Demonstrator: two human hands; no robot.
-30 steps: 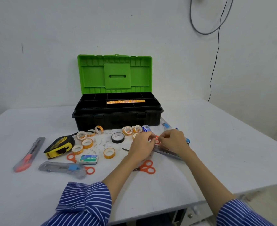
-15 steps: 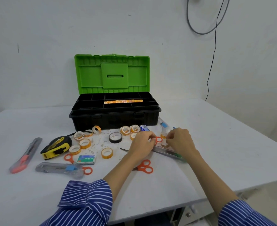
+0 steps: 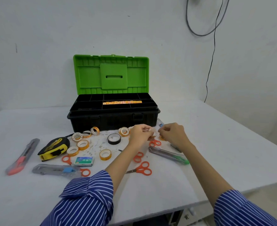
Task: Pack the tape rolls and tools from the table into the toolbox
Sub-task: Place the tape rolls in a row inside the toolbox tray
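Note:
The black toolbox (image 3: 113, 115) stands open at the back of the table, its green lid (image 3: 111, 74) upright. A row of small tape rolls (image 3: 122, 102) lies in its top tray. Just in front of the box, my left hand (image 3: 139, 133) and my right hand (image 3: 172, 132) hold a small clear tape roll (image 3: 153, 132) between them, pinching it a little above the table. Several small orange-cored tape rolls (image 3: 83, 144) and a black tape roll (image 3: 114, 138) lie on the table to the left of my hands.
A yellow tape measure (image 3: 54, 148), a red utility knife (image 3: 22, 157), a grey utility knife (image 3: 56, 170) and a staples box (image 3: 84, 161) lie at the left. Orange scissors (image 3: 141, 168) and a green-tipped knife (image 3: 168, 154) lie under my forearms. The table's edge runs along the right.
My hands have risen from the table with a small tape roll pinched between them and have moved a little toward the toolbox.

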